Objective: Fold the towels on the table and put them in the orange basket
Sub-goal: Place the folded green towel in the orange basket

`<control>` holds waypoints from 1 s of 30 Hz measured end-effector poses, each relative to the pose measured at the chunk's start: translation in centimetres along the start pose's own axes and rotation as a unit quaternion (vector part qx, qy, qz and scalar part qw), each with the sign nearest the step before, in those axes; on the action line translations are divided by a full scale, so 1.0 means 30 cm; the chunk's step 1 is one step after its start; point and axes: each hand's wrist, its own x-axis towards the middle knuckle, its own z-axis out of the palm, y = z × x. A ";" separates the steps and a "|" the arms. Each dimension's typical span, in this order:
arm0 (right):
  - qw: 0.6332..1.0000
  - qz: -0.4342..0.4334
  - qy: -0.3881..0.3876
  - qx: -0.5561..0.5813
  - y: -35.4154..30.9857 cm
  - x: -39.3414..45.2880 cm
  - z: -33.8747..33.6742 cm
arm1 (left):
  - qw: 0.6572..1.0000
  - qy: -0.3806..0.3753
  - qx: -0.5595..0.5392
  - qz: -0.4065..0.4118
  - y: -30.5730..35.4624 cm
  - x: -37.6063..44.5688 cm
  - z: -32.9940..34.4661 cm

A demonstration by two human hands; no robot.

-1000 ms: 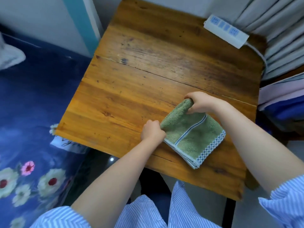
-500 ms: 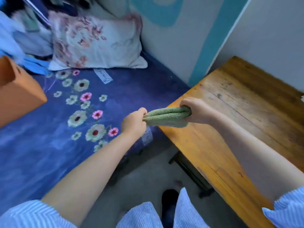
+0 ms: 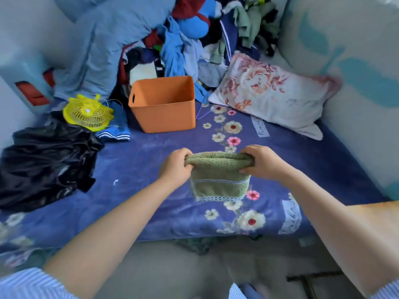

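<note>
A folded green towel (image 3: 219, 180) hangs in the air over the blue flowered bed, its checked hem at the bottom. My left hand (image 3: 176, 167) grips its upper left end and my right hand (image 3: 262, 162) grips its upper right end. The orange basket (image 3: 164, 104) stands upright on the bed beyond my hands, a little to the left. What lies inside it is hidden by its walls. The table is out of view except for a wooden sliver (image 3: 386, 205) at the right edge.
A flowered pillow (image 3: 274, 96) lies right of the basket. Behind the basket rises a heap of clothes (image 3: 183, 35). A yellow fan (image 3: 87, 113) and a black garment (image 3: 45, 160) lie at the left. The bedsheet (image 3: 151, 169) between towel and basket is bare.
I have turned left from the table to the bed, carrying the towel with both hands. The basket, earlier at the left edge, now stands straight ahead.
</note>
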 end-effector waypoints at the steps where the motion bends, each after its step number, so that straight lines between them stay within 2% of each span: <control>1: 1.000 -0.008 0.005 0.001 -0.035 0.036 0.011 | 1.000 0.013 0.003 -0.008 -0.030 0.009 -0.027; 4: 0.999 -0.026 0.025 0.000 -0.121 0.161 0.043 | 0.999 0.036 0.000 -0.036 -0.113 0.061 -0.099; 9: 0.998 -0.035 0.031 -0.029 -0.186 0.377 0.077 | 0.994 -0.029 0.039 -0.094 -0.204 0.212 -0.166; 16: 0.998 -0.006 0.051 0.047 -0.159 0.832 0.043 | 0.992 -0.044 0.039 -0.109 -0.270 0.671 -0.272; 20: 0.996 -0.006 0.060 0.068 -0.118 1.104 -0.008 | 0.992 -0.030 -0.043 -0.118 -0.311 0.943 -0.300; 30: 0.986 -0.028 0.116 0.118 -0.059 1.633 -0.009 | 0.977 0.127 -0.102 -0.134 -0.424 1.436 -0.279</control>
